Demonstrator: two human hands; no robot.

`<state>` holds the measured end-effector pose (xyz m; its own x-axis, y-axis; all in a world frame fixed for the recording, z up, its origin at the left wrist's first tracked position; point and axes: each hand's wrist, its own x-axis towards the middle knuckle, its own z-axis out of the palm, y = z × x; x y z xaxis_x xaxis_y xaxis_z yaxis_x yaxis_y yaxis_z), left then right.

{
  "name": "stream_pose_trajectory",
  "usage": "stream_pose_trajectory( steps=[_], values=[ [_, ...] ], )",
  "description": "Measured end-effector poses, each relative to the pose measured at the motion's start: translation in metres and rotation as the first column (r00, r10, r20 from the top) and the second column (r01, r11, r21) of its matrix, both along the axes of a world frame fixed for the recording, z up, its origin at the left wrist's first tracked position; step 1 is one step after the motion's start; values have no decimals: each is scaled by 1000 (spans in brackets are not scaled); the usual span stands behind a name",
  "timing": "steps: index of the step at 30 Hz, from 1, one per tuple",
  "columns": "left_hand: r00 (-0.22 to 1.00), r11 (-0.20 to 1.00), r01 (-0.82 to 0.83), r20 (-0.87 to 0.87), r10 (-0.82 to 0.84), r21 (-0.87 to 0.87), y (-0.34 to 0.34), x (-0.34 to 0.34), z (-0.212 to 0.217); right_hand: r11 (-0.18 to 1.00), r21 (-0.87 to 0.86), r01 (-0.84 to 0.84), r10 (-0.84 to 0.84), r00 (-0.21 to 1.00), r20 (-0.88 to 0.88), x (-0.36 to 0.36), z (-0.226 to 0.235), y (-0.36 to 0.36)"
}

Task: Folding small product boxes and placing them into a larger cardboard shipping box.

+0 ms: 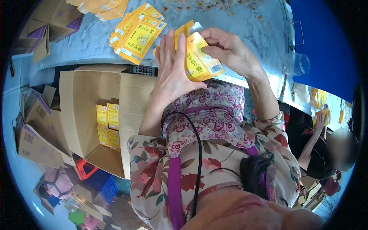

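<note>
Gripping a small yellow cardboard carton (199,57) from both sides, the person is holding it up just above the near edge of the pale blue patterned worktop (96,38). The left hand (172,65) is pressing flat against the carton's left face, fingers extended upward and closed on it; the right hand (226,50) is pinching its top right corner, fingers curled. At ten o'clock from the carton, a fanned stack of flat yellow cartons (136,34) is lying on the worktop. At eight o'clock, a large open brown cardboard box (82,115) is holding filled yellow cartons (108,128).
</note>
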<state>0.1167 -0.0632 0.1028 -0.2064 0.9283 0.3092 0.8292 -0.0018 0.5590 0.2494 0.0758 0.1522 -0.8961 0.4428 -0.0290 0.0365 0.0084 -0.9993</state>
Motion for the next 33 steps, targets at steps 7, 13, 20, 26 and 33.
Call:
stream_pose_trajectory(
  steps=[7, 13, 20, 26, 33],
  values=[
    [893, 999, 34, 449, -24, -14, 1, -17, -12, 952, 241, -188, 186, 982, 31, 13, 33, -7],
    [-129, 923, 160, 934, -333, 351, -12, -12, -41, 766, 590, 255, -19, 927, -376, 40, 25, 19],
    [-673, 998, 57, 738, 51, -17, -62, 31, -53, 956, 149, 253, -219, 952, -216, 47, -58, -63],
    [136, 986, -158, 990, -28, 49, -35, 44, -51, 897, 23, 441, -427, 879, -211, 68, -72, -86],
    [503, 989, 0, 854, -129, 150, -48, 56, -65, 913, -49, 406, -409, 906, -110, 79, -84, -101]
  ],
)
